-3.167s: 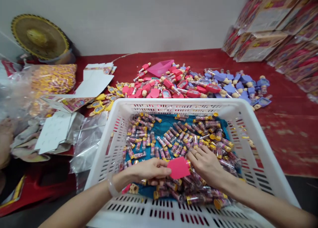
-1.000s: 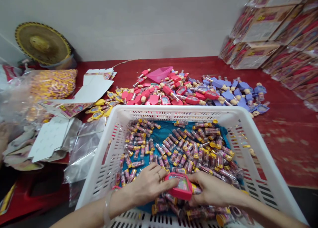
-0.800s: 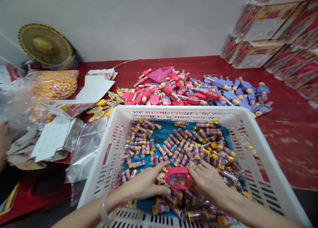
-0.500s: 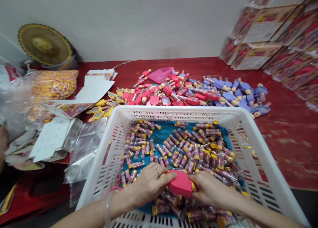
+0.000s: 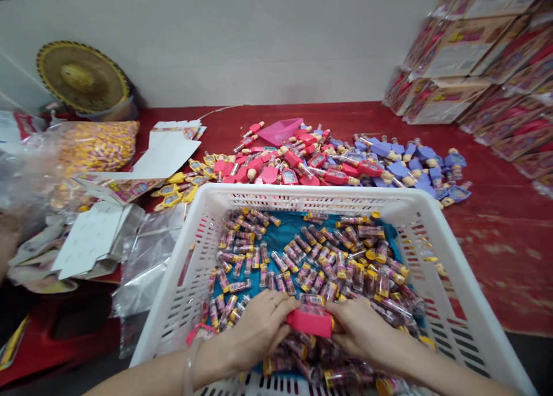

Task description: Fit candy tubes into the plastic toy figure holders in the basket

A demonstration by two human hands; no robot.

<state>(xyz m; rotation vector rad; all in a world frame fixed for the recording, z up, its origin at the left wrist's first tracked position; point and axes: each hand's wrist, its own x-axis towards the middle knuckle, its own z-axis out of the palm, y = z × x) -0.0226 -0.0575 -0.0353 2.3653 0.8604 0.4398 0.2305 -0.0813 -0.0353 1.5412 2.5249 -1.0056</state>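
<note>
My left hand and my right hand grip a small red plastic toy from either side, fingers closed on its ends. Its narrow red side faces me, and a clear part shows along the top. Beneath is a white slotted plastic basket lined with a blue sheet. Many small clear tubes with yellow caps and dark contents lie loose in it. Another red piece rests in the basket beside my left wrist, partly hidden by it.
Behind the basket lie piles of yellow, red and purple toys, with a pink scoop. Wrapped boxes are stacked right. Left are a filled bag, cartons, a gong-like disc and another person's blurred hand.
Between my hands the red toy has turned, so its broad red face no longer shows and a narrow side does. Both hands stay closed on it. Another person's hand shows more at the left edge.
</note>
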